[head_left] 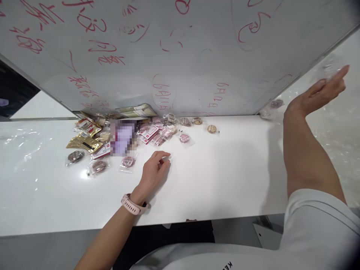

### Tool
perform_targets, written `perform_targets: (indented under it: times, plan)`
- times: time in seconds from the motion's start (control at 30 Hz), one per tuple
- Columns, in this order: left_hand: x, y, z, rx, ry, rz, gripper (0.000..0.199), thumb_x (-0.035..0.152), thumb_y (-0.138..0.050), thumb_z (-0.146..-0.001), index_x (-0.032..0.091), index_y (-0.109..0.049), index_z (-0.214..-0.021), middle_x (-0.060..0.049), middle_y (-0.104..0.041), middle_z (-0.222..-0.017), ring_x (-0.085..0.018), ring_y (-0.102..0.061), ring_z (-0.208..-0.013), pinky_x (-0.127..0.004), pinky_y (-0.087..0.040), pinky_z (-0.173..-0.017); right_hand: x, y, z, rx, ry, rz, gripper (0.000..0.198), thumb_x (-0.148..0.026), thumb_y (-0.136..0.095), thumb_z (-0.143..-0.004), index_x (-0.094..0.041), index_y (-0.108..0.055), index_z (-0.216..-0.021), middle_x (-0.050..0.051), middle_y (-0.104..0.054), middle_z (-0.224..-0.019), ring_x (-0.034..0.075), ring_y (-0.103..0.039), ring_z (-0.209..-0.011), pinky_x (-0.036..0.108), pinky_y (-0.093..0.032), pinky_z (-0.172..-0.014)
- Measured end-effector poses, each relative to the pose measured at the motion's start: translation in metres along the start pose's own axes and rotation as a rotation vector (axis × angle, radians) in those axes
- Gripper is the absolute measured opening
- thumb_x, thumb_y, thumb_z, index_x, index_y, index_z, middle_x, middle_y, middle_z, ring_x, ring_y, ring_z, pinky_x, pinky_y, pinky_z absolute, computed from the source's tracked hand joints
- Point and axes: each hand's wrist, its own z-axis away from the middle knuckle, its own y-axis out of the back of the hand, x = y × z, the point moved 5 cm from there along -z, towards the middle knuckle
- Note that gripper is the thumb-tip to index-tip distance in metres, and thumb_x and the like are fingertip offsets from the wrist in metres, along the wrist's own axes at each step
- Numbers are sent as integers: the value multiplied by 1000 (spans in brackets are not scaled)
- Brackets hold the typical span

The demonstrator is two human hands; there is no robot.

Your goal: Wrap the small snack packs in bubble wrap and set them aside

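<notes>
My left hand (154, 170), with a pink watch band (132, 205) on its wrist, rests over the white table. Its fingers are loosely bent with a gap to the thumb, and nothing shows in them. Just beyond it lie individually wrapped round cookies, among them a pink one (128, 162) and another (185, 138). Far right, my right hand (327, 92) reaches out past the whiteboard's edge, fingers stretched. Blurred clear plastic (329, 69) lies against its far side; I cannot tell whether they touch. A wrapped dark cookie (276, 104) sits left of that hand.
A whiteboard (191, 67) with red writing stands along the back of the table (225, 180). Gold packets (84, 142), a green packet (137, 111), red-and-white packets (151, 134) and a blurred-out purple item (123, 137) are heaped at its foot. Clear plastic sheeting (334, 150) covers the right side.
</notes>
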Motion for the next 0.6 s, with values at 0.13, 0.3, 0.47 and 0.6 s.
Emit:
perform_targets:
  times: [0.13,0.3,0.47,0.6]
  plan:
    - [0,0,-1,18,19,30,21,26,-54,-88,25,-67,-103,-3,-67,-108,-11,-55,-67,-27,-44,-60,15,-37,24,-314,-187,90,51,-16,-23,-101,0,-71,-90,28,-41,-144,21,-45,-131,49,-35,-88]
    - [1,-1,0,11,26,35,20,27,-55,-88,25,-69,-101,-3,-67,-109,-11,-54,-66,-27,-43,-60,25,-49,44,-548,-26,306,18,4,-64,-78,-5,-68,-94,25,-49,-144,25,-39,-133,48,-29,-90]
    - [1,-1,0,-8,35,33,20,27,-54,-87,25,-69,-100,-3,-67,-110,-11,-53,-65,-28,-43,-61,39,-12,47,-476,28,254,50,2,-55,-83,-14,-63,-129,20,-47,-147,23,-36,-135,47,-28,-95]
    - [2,0,0,-12,20,24,20,26,-54,-87,25,-69,-100,-2,-66,-109,-11,-53,-66,-28,-43,-62,85,58,84,-224,-233,340,47,-10,-65,-80,-17,-63,-126,25,-48,-142,33,-34,-132,57,-20,-102]
